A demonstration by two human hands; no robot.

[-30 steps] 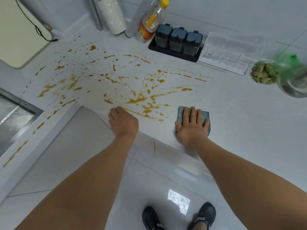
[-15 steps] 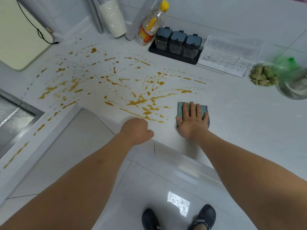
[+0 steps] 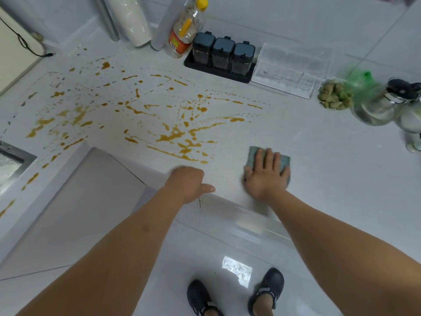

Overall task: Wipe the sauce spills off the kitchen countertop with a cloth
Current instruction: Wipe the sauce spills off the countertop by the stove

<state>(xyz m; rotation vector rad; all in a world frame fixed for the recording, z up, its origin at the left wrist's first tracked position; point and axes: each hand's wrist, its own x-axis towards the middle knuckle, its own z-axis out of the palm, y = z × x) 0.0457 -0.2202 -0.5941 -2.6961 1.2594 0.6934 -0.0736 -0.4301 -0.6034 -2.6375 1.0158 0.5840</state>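
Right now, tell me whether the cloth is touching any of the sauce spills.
Apart. In the head view, the cloth lies flat under the right hand, and a strip of bare countertop separates its left edge from the nearest sauce spills.

A black tray (image 3: 218, 73) holds three dark-lidded jars (image 3: 222, 53) by the back wall. Left of the tray lean a yellow-capped bottle (image 3: 185, 28) and a white cup stack (image 3: 129, 21); right of it sit a clear box (image 3: 291, 69), a ginger pile (image 3: 333, 96) and a green bag (image 3: 360, 84). Well left of the tray is a sink (image 3: 11, 163).
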